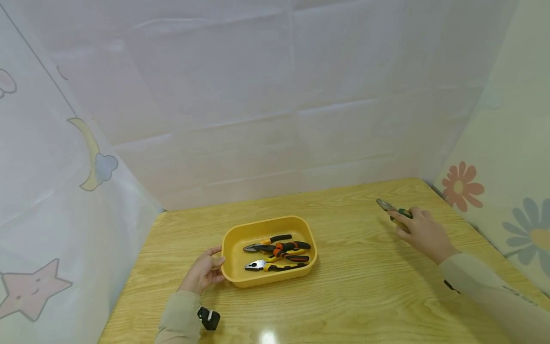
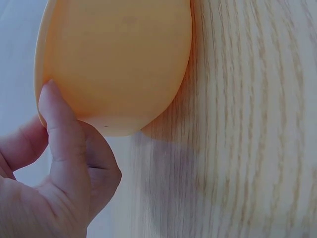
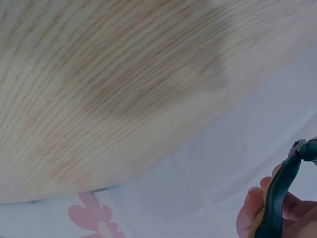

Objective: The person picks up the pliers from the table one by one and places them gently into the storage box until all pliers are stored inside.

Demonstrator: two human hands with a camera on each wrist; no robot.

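Note:
My left hand (image 1: pixel 204 270) pinches the left end of a yellow plastic basin (image 1: pixel 269 282), thumb over the rim and fingers outside; the left wrist view shows the thumb (image 2: pixel 64 134) against the inner wall. Inside the basin lie several pliers: one with a black and yellow grip (image 1: pixel 281 267), one with black and orange handles (image 1: pixel 296 246), and another with a black handle end (image 1: pixel 280 237). Off to the right, my right hand (image 1: pixel 423 235) grips combination pliers (image 1: pixel 386 205) with green and yellow handles, their metal nose pointing away to the left. In the right wrist view the green handle (image 3: pixel 280 198) shows between the fingers.
The wood-grain table (image 1: pixel 343 282) carries the basin left of its middle. A pale sheet wall (image 1: pixel 266 119) rises behind, with printed side sheets (image 1: pixel 511 157) at right and left. A small black device (image 1: pixel 209 318) sits at the left cuff.

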